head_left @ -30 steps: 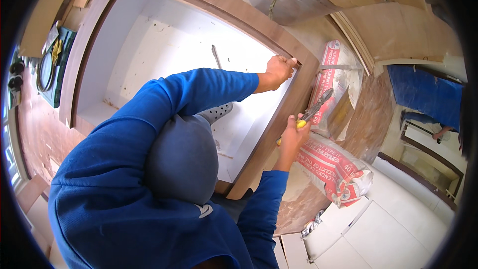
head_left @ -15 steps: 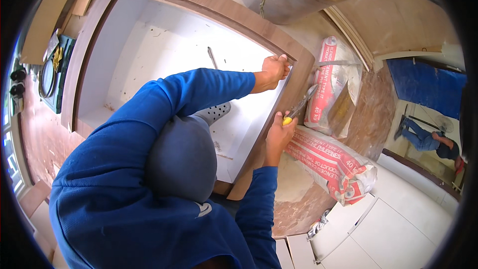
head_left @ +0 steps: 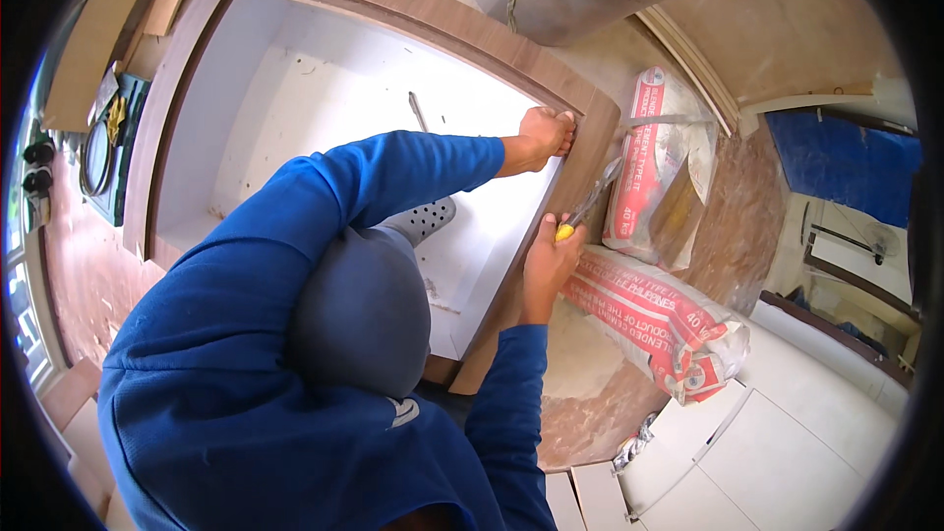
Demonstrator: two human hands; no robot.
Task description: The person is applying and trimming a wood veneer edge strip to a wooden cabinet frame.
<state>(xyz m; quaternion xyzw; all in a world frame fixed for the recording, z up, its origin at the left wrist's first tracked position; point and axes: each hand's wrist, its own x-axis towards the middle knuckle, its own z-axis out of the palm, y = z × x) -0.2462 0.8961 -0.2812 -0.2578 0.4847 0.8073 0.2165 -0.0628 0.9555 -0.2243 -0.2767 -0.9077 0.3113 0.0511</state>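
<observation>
My left hand (head_left: 544,139) is closed at the inner edge of the brown wood-look frame (head_left: 413,15), near its right corner, with fingers curled over that edge. What lies under the fingers is hidden. Just nearer to me, my right hand (head_left: 552,261) grips a tool with a yellow handle (head_left: 563,233). Its long grey blade (head_left: 593,195) points away to the right, across the outer side of the frame; the exact kind of tool cannot be made out. Inside the frame is a white cabinet interior (head_left: 344,69), where my perforated grey shoe (head_left: 434,218) stands.
Two red-and-white cement bags (head_left: 644,320) lie right of the frame. A thin dark tool (head_left: 418,110) and scattered bits lie on the white panel. At left is a green case (head_left: 126,152) with cables. White panels (head_left: 777,452) fill the lower right, and a blue sheet (head_left: 836,162) hangs far right.
A person seen at the far right has gone out of view. Both my hands have shifted only slightly and keep their grips.
</observation>
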